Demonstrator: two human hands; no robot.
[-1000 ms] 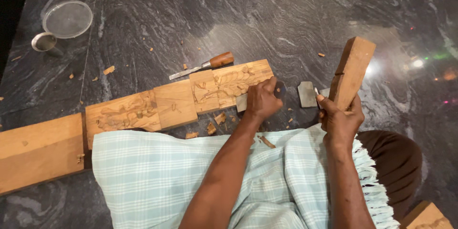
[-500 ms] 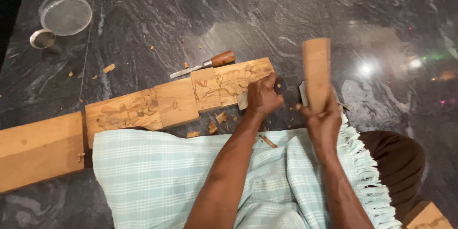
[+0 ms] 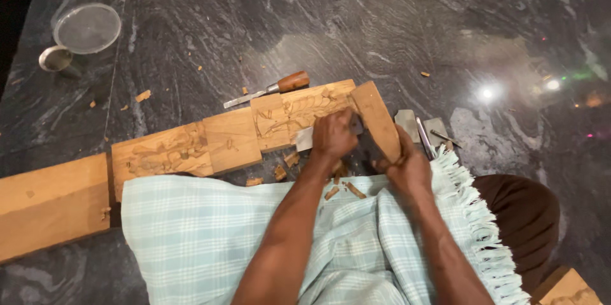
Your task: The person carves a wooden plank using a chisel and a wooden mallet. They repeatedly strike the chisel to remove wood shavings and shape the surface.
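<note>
- Left hand [image 3: 334,134]: closed around a chisel [image 3: 305,139], its flat pale blade sticking out to the left onto the carved plank; the handle is hidden in the fist.
- Right hand [image 3: 407,168]: closed around the lower end of a wooden block [image 3: 377,119] used as a mallet, its upper end just beside the left hand's knuckles.
- Carved plank [image 3: 232,136]: long pale board lying on the floor, long axis running left to right and rising slightly toward the right; its right end sits directly under both hands, the left hand being the nearer to the carved surface. Relief cuts show in the sections at the right and left of centre.
- Plain plank [image 3: 51,206]: at the left edge of the floor, touching or just beside the carved one's left end.
- Spare chisel [image 3: 270,89]: brown handle, lying on the floor along the far side of the carved plank.
- Flat metal tools [image 3: 423,130]: on the floor just right of the block.
- Wood chips [image 3: 280,171]: scattered near the plank and on the checked cloth [image 3: 203,241] over the lap.
- Round sieve [image 3: 87,28] and small metal cup [image 3: 54,58]: far left corner.
- Floor [image 3: 254,12]: dark polished stone with grey veins, light reflections at right.
</note>
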